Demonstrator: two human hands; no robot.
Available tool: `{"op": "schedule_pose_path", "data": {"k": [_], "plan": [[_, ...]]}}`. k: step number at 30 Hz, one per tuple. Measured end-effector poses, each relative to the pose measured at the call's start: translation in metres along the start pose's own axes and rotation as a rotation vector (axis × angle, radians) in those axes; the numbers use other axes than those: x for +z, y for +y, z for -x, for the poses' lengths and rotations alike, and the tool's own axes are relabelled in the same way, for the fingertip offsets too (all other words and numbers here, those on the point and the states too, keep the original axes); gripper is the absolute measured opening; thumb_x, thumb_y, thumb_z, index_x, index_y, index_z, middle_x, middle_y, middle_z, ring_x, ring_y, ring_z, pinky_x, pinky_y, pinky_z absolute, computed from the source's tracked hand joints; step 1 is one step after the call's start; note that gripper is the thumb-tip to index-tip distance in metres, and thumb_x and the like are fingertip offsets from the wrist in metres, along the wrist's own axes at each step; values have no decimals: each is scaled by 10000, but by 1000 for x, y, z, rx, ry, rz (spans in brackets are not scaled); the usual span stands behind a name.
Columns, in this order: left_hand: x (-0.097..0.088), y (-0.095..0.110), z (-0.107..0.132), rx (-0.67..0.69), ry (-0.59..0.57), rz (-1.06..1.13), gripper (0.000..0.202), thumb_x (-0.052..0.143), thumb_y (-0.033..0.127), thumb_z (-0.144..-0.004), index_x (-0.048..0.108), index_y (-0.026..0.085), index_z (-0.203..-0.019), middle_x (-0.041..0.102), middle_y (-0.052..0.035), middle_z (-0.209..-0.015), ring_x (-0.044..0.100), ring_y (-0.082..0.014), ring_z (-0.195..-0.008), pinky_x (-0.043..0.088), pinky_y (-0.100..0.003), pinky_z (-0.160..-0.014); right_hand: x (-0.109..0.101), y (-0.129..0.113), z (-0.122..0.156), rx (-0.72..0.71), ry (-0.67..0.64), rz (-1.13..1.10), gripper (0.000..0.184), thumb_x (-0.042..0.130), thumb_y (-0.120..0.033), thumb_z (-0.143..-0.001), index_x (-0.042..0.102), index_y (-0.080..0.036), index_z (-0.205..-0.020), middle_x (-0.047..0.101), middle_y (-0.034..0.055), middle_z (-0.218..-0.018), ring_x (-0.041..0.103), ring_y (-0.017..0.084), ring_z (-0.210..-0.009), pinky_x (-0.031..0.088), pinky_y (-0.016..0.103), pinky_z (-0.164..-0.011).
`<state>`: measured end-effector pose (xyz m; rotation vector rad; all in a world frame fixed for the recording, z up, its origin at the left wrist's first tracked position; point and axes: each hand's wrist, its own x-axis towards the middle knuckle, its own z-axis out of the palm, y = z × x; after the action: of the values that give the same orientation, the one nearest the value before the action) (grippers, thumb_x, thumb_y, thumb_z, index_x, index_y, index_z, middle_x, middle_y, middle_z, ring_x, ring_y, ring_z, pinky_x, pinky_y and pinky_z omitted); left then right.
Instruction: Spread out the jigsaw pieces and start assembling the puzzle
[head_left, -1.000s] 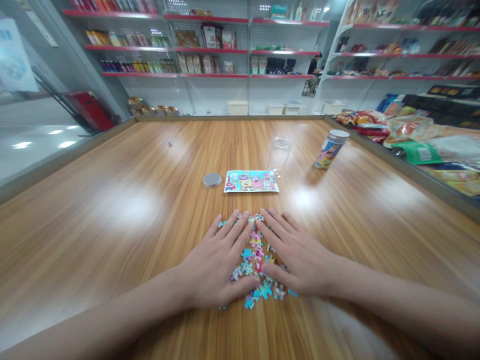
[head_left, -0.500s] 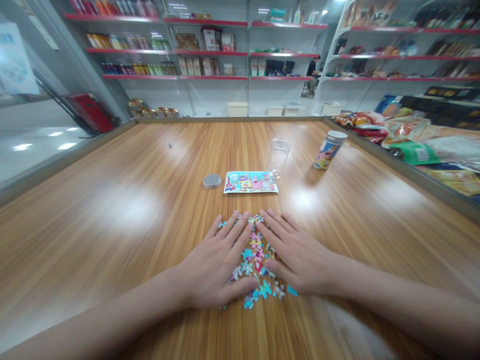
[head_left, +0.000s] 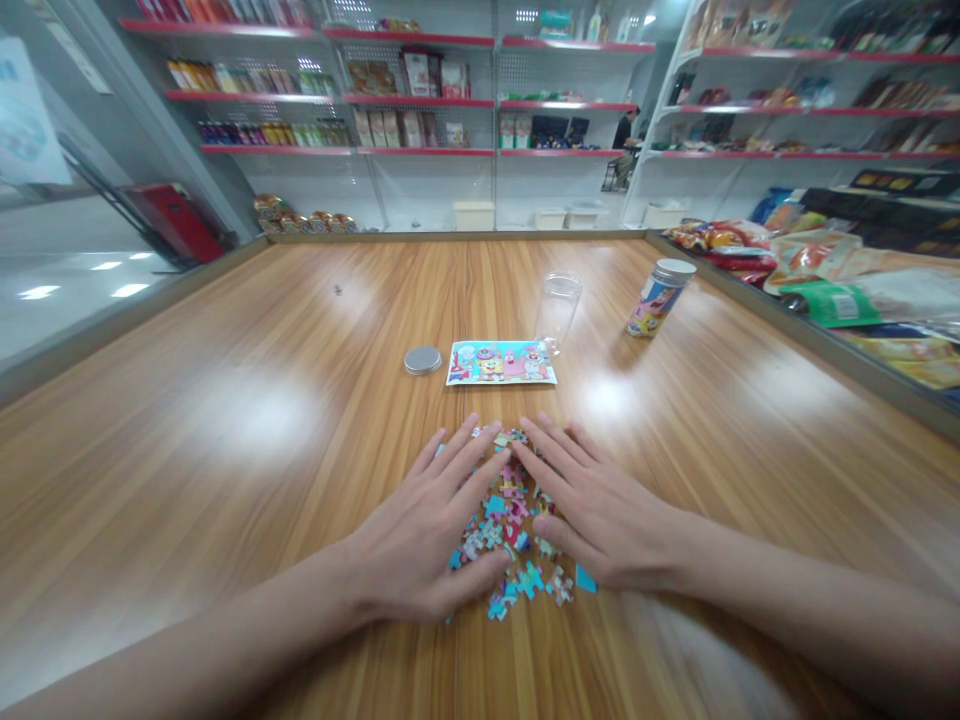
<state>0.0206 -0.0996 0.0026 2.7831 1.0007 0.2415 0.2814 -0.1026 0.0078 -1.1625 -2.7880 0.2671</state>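
A loose heap of small jigsaw puzzle pieces, mostly light blue, pink and white, lies on the wooden table close to me. My left hand is spread flat over the heap's left side, fingers apart. Over the right side lies my right hand, also flat with fingers stretched out. Pieces show between the two hands and below the thumbs; others are hidden under the palms. Just beyond the fingertips is a colourful cartoon picture card.
Left of the card lies a round silver lid. A clear plastic jar stands behind the card, and a cartoon-printed canister farther right. Packaged snacks line the right edge. Stocked shelves and a seated person are beyond.
My left hand has shifted slightly left and down, baring more pieces beside its thumb. My right hand has moved a little to the right. Both stay spread on the pieces.
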Motion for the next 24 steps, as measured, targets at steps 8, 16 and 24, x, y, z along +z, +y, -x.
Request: {"op": "schedule_pose_path", "data": {"k": [8,16,24], "plan": [[0,4,-6,-14,-176,-76,928,291,724,-954,42,113,-1606,-96,-156,-1656,-57,-330,-1554,85,-562,-1265,5,-14,3,22,-14,-20,1005,408,-771,-895,143,-113,-1607,81,196,-1659,71,402,-1539,116,658,-1211],[-2,8,-8,-28,-212,-114,857,238,664,-992,62,90,-1604,-82,-161,-1654,-75,-323,-1551,81,-555,-1266,9,-17,1,11,25,6,909,373,-706,-950,220,-78,-1589,124,189,-1655,91,375,-1544,143,602,-1232],[-4,7,-8,-22,-224,-93,868,238,669,-992,40,85,-1603,-100,-164,-1650,-88,-327,-1548,86,-557,-1266,10,-17,3,14,-2,18,935,348,-721,-950,188,-59,-1591,108,197,-1654,80,384,-1542,128,609,-1233]]}}
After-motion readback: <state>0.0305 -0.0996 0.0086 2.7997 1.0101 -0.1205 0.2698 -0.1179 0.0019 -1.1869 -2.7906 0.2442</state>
